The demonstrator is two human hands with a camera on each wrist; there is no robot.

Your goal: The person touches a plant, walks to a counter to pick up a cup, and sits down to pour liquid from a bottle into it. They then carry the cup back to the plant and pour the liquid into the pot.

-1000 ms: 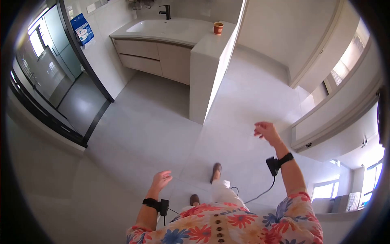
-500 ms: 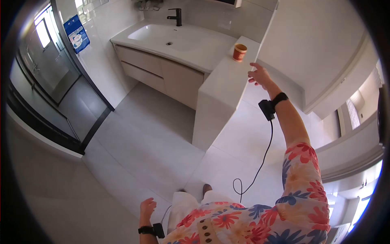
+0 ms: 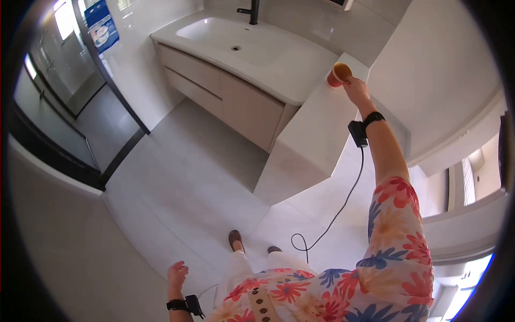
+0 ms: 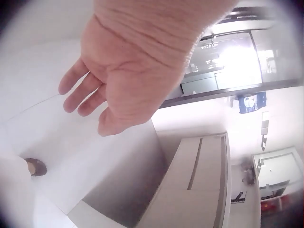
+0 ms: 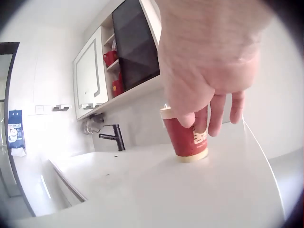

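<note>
Across the wide floor [image 3: 166,174], the basin [image 3: 284,53] meets the white ledge [image 3: 314,123]; well back, the left hand [image 3: 177,275] hangs, fingers parted, while the right hand [image 3: 358,91] pinches the red cup [image 5: 183,142] inside the ledge's outer edge.

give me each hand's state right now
Left hand: open, holding nothing.
Right hand: closed, holding the red, tapered paper cup with cream bands.

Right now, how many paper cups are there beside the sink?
1: the red paper cup, at the right hand, on the white ledge beside the sink. No others show.
</note>
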